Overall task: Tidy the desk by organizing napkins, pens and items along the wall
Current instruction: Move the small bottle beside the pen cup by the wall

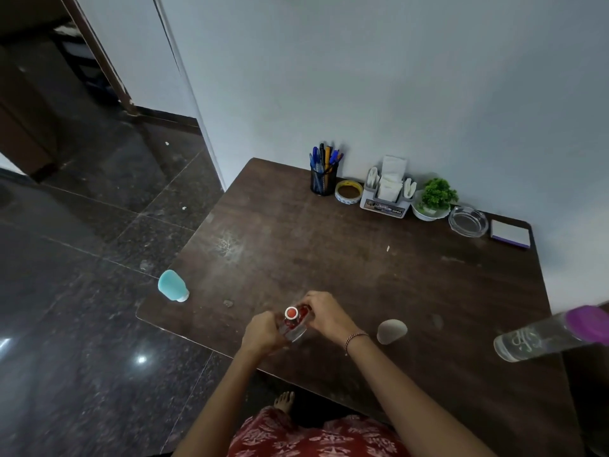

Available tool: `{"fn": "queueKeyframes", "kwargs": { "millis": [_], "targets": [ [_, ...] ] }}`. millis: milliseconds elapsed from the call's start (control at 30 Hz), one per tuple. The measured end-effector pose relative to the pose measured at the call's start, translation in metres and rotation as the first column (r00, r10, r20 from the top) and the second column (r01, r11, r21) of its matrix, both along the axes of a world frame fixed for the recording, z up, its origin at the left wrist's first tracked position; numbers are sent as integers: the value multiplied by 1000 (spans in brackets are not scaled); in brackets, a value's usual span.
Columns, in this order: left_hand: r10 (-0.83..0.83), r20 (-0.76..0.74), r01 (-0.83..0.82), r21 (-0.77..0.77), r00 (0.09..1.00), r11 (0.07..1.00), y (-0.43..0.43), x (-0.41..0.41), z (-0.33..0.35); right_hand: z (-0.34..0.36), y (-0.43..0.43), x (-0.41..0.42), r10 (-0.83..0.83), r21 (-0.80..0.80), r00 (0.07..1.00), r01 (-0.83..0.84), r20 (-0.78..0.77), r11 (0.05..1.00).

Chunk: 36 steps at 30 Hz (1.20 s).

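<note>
Head view: bottle [292, 321] is gripped near table's [346, 258] front edge, left hand [262, 333] and right hand [324, 313] curled round it. Likely steadied for carrying wallward.

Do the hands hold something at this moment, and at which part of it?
Yes. The left hand and the right hand both grip a small red-capped bottle by its sides; the cap is uncovered.

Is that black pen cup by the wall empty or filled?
Filled: the black mesh pen cup stands upright with several blue, black and yellow pens sticking out of its top.
</note>
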<state>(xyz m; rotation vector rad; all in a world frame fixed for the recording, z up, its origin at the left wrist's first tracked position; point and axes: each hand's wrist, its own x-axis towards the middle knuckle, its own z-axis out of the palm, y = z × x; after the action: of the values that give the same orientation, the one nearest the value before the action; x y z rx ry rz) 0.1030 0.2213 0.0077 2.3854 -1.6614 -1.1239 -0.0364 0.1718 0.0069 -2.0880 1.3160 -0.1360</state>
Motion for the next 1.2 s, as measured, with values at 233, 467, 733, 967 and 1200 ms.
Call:
{"fn": "queueKeyframes", "kwargs": {
  "millis": [233, 467, 733, 967, 1200],
  "targets": [
    [81, 139, -57, -169, 987, 984, 3, -13, -4, -4, -2, -8, 3, 6, 999, -4, 44, 1000],
    [16, 110, 16, -281, 994, 960, -28, 6, 2, 1, -26, 4, -93, -31, 995, 94, 20, 995],
    [-152, 128, 190, -370, 980, 909, -124, 48, 21, 25, -98, 34, -215, -202, 973, 196, -79, 960],
    [-183, 151, 233, -465, 971, 854, -223, 74, 44, 57, -182, 57, -244, -193, 969, 244, 28, 950],
    [-225, 120, 255, -476, 967, 841, -324, 92, 64, 80, -274, 74, -232, -312, 972, 208, -44, 927]
  ]
}}
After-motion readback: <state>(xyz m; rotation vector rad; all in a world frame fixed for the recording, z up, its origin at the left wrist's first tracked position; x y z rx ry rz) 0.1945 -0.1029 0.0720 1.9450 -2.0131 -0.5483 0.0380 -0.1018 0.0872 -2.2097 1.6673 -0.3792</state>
